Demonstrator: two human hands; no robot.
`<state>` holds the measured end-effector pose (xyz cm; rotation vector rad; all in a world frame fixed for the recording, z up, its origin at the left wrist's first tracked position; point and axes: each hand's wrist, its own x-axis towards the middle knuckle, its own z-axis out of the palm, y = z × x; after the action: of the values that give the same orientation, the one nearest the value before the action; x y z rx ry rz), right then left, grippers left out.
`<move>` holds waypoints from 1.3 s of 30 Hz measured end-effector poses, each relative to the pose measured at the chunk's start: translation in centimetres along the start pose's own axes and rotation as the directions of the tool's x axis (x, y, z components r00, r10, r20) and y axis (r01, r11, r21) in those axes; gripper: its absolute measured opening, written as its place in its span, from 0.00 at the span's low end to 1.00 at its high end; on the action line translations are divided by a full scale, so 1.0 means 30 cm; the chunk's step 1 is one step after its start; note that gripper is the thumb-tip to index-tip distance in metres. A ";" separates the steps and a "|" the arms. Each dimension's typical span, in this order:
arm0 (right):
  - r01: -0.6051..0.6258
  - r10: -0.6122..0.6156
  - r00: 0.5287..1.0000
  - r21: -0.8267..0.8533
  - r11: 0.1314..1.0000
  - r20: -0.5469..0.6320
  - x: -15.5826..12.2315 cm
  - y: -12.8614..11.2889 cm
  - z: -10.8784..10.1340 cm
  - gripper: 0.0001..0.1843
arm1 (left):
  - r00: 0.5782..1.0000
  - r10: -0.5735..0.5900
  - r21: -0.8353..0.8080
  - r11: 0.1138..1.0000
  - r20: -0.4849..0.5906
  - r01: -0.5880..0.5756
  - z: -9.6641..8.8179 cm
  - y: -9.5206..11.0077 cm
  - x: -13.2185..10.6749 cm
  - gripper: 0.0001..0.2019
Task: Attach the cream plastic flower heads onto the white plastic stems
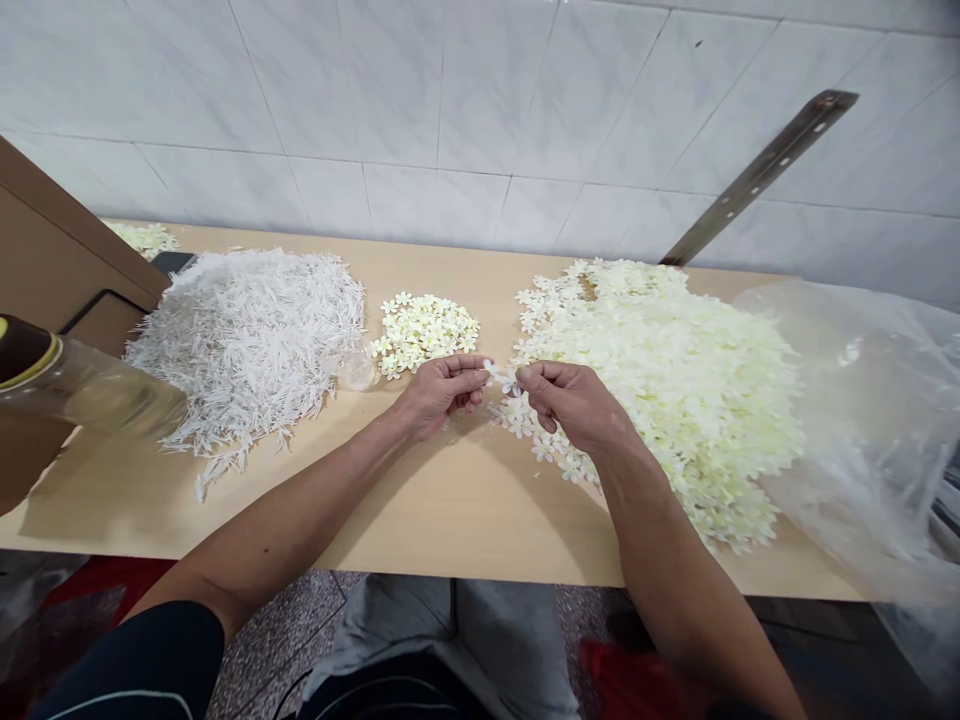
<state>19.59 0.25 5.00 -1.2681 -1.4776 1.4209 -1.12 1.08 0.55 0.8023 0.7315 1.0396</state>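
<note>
Both hands are raised over the table (pixel 435 510), their fingertips almost meeting. My left hand (pixel 446 392) pinches a small white artificial flower (pixel 491 370) between thumb and fingers. Close beside it, my right hand (pixel 574 402) is closed in a pinch at another white flower (pixel 511 384); whether a stem is also in its fingers is too small to tell. Right of the hands spreads a large heap of pale yellow-white artificial flowers (pixel 675 390). Behind my left hand lies a smaller pile of such flowers (pixel 427 330). Further left is a heap of thin white plastic stem-like pieces (pixel 255 330).
A clear jar (pixel 97 385) with a dark lid and a brown cardboard box (pixel 52 240) are at the left. Clear plastic sheeting (pixel 862 400) covers the right end. A metal bracket (pixel 757 180) leans on the tiled wall (pixel 390 90). Small clear discs (pixel 358 371) lie beside the stem-like pieces.
</note>
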 end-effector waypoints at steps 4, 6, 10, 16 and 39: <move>0.018 -0.018 1.000 -0.004 1.000 0.021 -0.007 -0.007 -0.013 0.23 | 1.000 -0.019 -0.006 1.000 0.015 0.019 0.002 0.001 -0.002 0.22; 0.028 -0.027 0.999 -0.023 0.999 0.020 -0.011 -0.009 -0.022 0.23 | 0.999 -0.030 -0.008 1.000 0.011 0.030 -0.001 -0.001 -0.001 0.23; 0.048 -0.047 0.999 -0.109 0.993 0.014 -0.016 -0.009 -0.043 0.24 | 0.999 -0.031 -0.012 0.999 0.008 0.031 -0.006 -0.007 0.004 0.22; 0.029 -0.023 0.999 -0.208 0.978 0.029 -0.025 -0.028 -0.051 0.24 | 1.000 -0.022 -0.015 1.000 0.021 0.022 -0.004 -0.008 0.001 0.20; 0.068 -0.057 0.998 -0.424 0.903 0.040 -0.051 -0.053 -0.088 0.24 | 0.988 -0.033 0.093 0.995 0.149 0.020 0.019 -0.015 -0.026 0.19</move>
<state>22.24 -0.33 7.14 -1.4458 -1.9012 1.1078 -0.70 0.10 0.56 0.9375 0.6624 0.9158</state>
